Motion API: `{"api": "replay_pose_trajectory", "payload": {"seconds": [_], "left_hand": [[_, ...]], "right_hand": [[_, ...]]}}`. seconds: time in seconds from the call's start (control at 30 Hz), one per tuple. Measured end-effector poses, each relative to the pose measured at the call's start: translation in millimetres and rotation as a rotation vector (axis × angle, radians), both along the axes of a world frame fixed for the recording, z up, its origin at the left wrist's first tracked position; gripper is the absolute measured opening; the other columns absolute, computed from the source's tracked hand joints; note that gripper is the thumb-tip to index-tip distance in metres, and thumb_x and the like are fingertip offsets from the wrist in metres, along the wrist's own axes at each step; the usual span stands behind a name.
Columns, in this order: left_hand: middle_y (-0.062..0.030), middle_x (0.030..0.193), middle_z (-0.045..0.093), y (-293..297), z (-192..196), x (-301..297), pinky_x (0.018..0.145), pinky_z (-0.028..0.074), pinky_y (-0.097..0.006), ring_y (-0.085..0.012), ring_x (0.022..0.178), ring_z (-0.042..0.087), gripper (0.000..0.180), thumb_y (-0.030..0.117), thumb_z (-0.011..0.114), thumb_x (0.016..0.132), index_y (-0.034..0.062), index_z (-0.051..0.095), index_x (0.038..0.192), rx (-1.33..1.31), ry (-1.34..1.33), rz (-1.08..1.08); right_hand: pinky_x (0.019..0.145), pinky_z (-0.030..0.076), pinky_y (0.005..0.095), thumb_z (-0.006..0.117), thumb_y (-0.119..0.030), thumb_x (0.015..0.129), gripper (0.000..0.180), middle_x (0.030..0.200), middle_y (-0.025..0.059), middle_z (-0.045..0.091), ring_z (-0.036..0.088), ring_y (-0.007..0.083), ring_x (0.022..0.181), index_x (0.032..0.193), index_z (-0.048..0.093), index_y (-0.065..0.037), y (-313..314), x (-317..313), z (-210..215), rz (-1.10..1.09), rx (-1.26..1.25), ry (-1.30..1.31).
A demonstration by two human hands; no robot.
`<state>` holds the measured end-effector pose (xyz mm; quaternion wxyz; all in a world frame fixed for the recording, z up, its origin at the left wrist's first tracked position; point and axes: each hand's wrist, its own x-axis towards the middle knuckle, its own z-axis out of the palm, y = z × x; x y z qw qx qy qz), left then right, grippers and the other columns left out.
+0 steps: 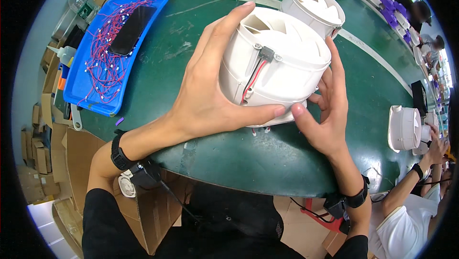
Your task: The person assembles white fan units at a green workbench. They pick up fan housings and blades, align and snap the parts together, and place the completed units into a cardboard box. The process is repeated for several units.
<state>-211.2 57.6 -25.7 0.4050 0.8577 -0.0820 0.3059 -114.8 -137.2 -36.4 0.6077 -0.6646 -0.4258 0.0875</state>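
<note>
A white round duct fan [287,80] is gripped between my two hands over the green table, its bladed opening facing up and away. My left hand [203,82] wraps the left side, thumb along the lower front and fingers up the rim. On the right, my right hand [330,108] presses its thumb near the lower edge, with fingers round the side. A small black connector [266,54] with red and black wires runs down the fan's front wall. Just behind stands a second white fan [315,8].
A blue tray [114,108] at the left holds red wire leads [103,63] and a black phone [131,30]. Cardboard boxes [79,158] stand below the table's left edge. At the right, a co-worker's hand [435,146] is beside another white fan [404,127].
</note>
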Motion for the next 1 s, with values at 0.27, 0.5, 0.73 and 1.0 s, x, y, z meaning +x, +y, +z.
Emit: {"api": "replay_pose_trajectory", "payload": {"seconds": [0.27, 0.5, 0.73, 1.0], "left_hand": [[-0.0188, 0.133, 0.042, 0.9, 1.2, -2.6, 0.104, 0.036, -0.039, -0.0288, 0.123, 0.046, 0.111, 0.030, 0.088, 0.058, -0.0010, 0.025, 0.144, 0.061, -0.021, 0.035], [-0.0193, 0.131, 0.043, 0.4, 0.7, -3.2, 0.102, 0.037, -0.040, -0.0301, 0.121, 0.047, 0.108, 0.031, 0.088, 0.057, -0.0001, 0.029, 0.142, 0.053, -0.016, 0.053], [-0.0198, 0.132, 0.043, -1.0, 1.2, -2.3, 0.103, 0.037, -0.040, -0.0304, 0.122, 0.046, 0.109, 0.031, 0.088, 0.057, -0.0009, 0.028, 0.142, 0.064, -0.025, 0.063], [-0.0208, 0.134, 0.041, -1.7, -0.1, -2.3, 0.102, 0.038, -0.041, -0.0306, 0.122, 0.047, 0.112, 0.033, 0.088, 0.057, -0.0017, 0.025, 0.143, 0.064, 0.001, 0.061]], "right_hand": [[0.089, 0.051, 0.0398, 0.068, -0.017, 0.077, 0.094, 0.137, 0.0272, 0.040, 0.051, 0.0346, 0.121, 0.149, 0.009, -0.003, 2.3, -2.8, -1.8, -0.033, 0.058, 0.069], [0.090, 0.051, 0.0389, 0.066, -0.015, 0.076, 0.094, 0.138, 0.0255, 0.039, 0.050, 0.0339, 0.122, 0.149, 0.008, -0.002, 3.6, -4.4, 1.5, -0.021, 0.031, 0.041], [0.092, 0.049, 0.0417, 0.065, -0.014, 0.077, 0.092, 0.139, 0.0259, 0.038, 0.049, 0.0350, 0.123, 0.149, 0.010, -0.004, 2.1, -2.4, 1.7, -0.023, 0.043, 0.100], [0.092, 0.049, 0.0420, 0.068, -0.010, 0.073, 0.096, 0.141, 0.0255, 0.037, 0.048, 0.0356, 0.124, 0.150, 0.010, -0.003, 0.8, -0.9, 0.2, -0.014, 0.030, -0.003]]}}
